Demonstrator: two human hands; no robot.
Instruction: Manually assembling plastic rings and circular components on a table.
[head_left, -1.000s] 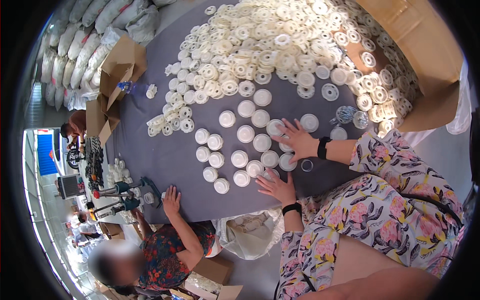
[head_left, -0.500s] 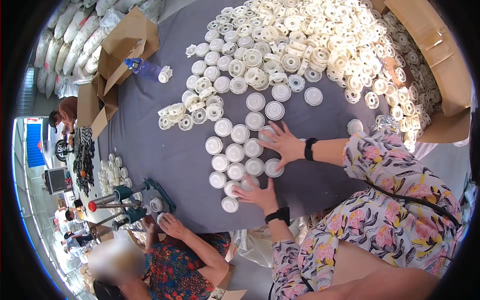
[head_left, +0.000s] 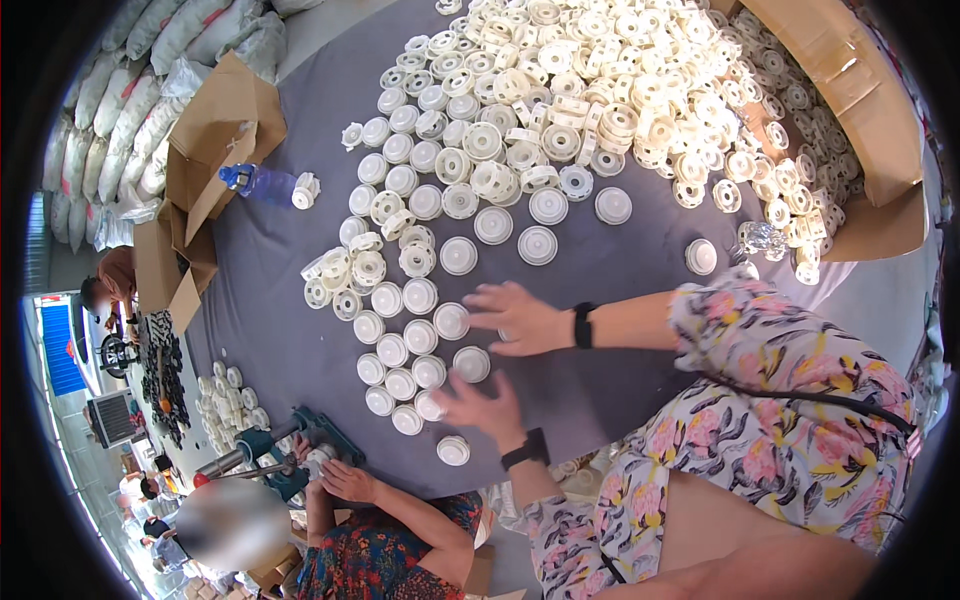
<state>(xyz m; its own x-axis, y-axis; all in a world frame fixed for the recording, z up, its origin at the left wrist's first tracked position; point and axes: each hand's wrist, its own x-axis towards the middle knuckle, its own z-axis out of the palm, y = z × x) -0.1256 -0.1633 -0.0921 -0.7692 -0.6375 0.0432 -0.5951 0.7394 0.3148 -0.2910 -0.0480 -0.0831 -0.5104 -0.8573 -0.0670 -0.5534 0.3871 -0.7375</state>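
Note:
A loose group of round white plastic caps (head_left: 391, 350) lies flat on the dark grey cloth. My right hand (head_left: 522, 318) reaches in from the right, palm down, fingers spread, its fingertips beside the group's right edge. Below it, my left hand (head_left: 482, 405) is also spread, slightly blurred, its fingertips at a cap (head_left: 430, 404) on the lower right edge. Neither hand grips anything. Another cap (head_left: 471, 364) sits between the two hands, and a single cap (head_left: 453, 450) lies apart below my left hand. Whether the fingertips touch the caps is unclear.
A large heap of cream ring-shaped parts (head_left: 600, 90) spreads across the back, beside a cardboard box (head_left: 850, 90) of more. A blue bottle (head_left: 262, 186) lies near open cartons (head_left: 215, 140). At lower left, a co-worker's hands (head_left: 345, 480) are at a green hand press (head_left: 330, 440).
The group of caps has shifted left across the cloth, and both my hands have moved left. One cap now lies apart. The press lever has swung down, and the co-worker's hands are at the press.

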